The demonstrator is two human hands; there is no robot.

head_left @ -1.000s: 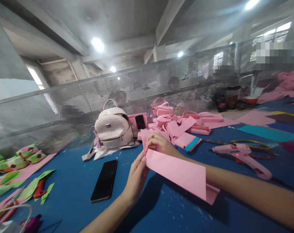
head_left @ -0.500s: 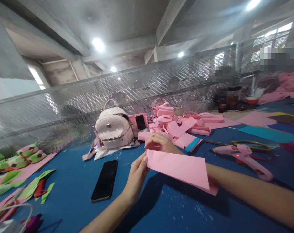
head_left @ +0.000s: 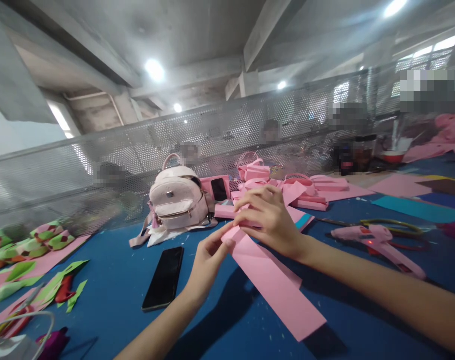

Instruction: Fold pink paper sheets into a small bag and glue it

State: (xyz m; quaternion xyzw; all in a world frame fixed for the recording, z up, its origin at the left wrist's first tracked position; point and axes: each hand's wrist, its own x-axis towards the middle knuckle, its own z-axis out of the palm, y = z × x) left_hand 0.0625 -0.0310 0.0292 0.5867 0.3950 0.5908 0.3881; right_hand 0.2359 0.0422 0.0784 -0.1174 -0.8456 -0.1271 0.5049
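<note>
A long pink foam strip (head_left: pixel 274 285) slopes from my hands down toward the lower right over the blue table (head_left: pixel 111 295). My left hand (head_left: pixel 208 255) pinches the strip's near top corner between thumb and fingers. My right hand (head_left: pixel 268 215) is closed over the strip's upper end, fingers curled on it. Both hands sit close together, just in front of a heap of pink foam pieces (head_left: pixel 287 192).
A black phone (head_left: pixel 163 277) lies left of my left hand. A pale pink backpack (head_left: pixel 177 200) stands behind it. A pink glue gun (head_left: pixel 377 242) lies at the right. Green and pink cut-outs (head_left: pixel 32 270) sit far left. A perforated metal screen (head_left: pixel 137 150) runs along the back, with people behind it.
The pink sheet has been folded narrower and swung so it points down toward the lower right. My right hand has risen and closed over its upper end.
</note>
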